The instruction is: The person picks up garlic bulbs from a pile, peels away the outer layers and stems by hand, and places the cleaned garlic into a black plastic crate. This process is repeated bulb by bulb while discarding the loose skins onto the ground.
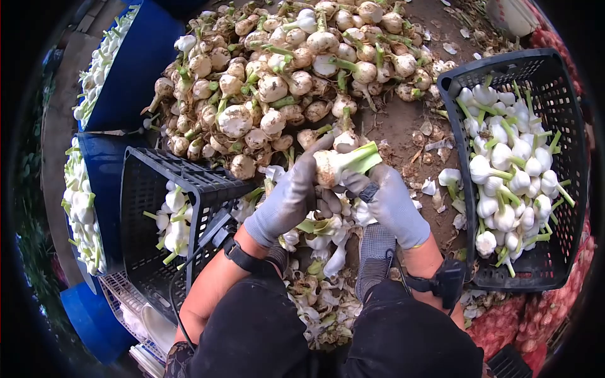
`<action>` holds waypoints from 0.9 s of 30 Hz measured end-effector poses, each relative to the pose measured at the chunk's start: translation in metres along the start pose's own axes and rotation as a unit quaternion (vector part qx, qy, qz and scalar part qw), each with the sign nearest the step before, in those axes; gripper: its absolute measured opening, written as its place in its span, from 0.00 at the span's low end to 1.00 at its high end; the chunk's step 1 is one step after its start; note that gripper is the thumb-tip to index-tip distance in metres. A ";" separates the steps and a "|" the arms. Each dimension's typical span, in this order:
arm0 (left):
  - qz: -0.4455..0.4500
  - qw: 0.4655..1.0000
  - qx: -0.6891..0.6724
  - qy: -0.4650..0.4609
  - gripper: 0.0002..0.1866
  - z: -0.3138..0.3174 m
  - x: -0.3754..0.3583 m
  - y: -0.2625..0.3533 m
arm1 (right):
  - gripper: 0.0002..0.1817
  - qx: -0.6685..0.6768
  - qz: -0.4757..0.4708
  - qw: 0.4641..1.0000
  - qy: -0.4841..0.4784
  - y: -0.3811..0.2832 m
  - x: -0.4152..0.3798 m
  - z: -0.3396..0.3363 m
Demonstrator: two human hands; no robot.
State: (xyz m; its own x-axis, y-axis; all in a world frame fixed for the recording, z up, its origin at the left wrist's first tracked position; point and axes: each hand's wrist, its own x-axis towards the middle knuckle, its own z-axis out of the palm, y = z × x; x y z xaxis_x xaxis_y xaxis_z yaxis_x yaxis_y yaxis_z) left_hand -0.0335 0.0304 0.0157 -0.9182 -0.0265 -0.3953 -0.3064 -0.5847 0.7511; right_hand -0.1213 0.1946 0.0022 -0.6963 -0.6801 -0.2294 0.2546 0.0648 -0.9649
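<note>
Head view, centre: grey-gloved left hand (288,196) grips round brownish-white garlic bulb (326,168); grey-gloved right hand (394,203) half-curled, hold unclear; steady bulb likely best.

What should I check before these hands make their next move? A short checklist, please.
1. Left hand holds the garlic bulb: ok.
2. Right hand grips the green stem: cannot tell; its fingers are close by.
3. Dark item at the right hand's fingers identified: cannot tell, too small.
4. Bulb cleaned: not ok, brownish skin shows.
5. Room in the right-hand crate: ok, garlic lies below its rim.
6. Ground between the feet clear: not ok, peelings cover it.
</note>
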 end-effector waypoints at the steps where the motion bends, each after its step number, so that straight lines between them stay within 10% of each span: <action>1: -0.002 1.000 0.000 -0.003 0.38 0.002 -0.001 0.002 | 0.13 0.000 0.001 1.000 0.003 -0.001 0.002 -0.002; 3: -0.023 0.972 0.233 -0.014 0.43 0.000 -0.005 0.009 | 0.11 0.086 0.150 0.985 -0.030 -0.002 0.005 -0.002; 7: -0.053 0.969 0.228 0.074 0.36 -0.022 -0.003 0.014 | 0.10 0.064 0.204 0.977 -0.008 -0.004 -0.006 0.010; 9: 0.063 0.939 0.291 0.172 0.32 -0.023 0.009 0.006 | 0.10 0.130 0.205 0.970 -0.025 0.007 -0.010 0.012; 11: 0.256 0.816 0.518 0.022 0.32 -0.018 0.008 0.010 | 0.09 0.034 0.128 0.991 0.026 0.010 -0.012 0.017; 13: 0.243 0.774 0.585 -0.006 0.31 -0.014 0.006 0.010 | 0.09 -0.003 0.094 0.995 -0.027 0.001 -0.010 0.013; 15: -0.017 0.973 0.231 0.000 0.30 -0.018 0.004 0.010 | 0.15 -0.428 0.076 0.901 -0.009 -0.018 -0.013 0.007; 20: 0.043 0.998 -0.042 -0.034 0.25 -0.020 0.003 0.001 | 0.11 -0.575 0.002 0.817 -0.034 0.013 -0.013 -0.009; 24: 0.082 0.972 -0.215 0.050 0.23 -0.030 0.010 0.025 | 0.15 -0.328 0.098 0.831 -0.439 0.007 -0.055 0.017; 27: 0.088 0.965 -0.240 0.063 0.23 -0.038 0.012 0.010 | 0.26 -0.222 0.083 0.889 -0.391 -0.006 -0.053 0.006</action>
State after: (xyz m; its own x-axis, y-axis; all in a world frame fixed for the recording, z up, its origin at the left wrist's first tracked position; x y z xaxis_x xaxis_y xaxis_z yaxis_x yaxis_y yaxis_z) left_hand -0.0384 -0.0070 -0.0018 -0.8983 -0.2398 -0.3682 0.0305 -0.8700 0.4922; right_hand -0.0824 0.2258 0.0208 0.0506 -0.9233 -0.3806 -0.1001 0.3745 -0.9218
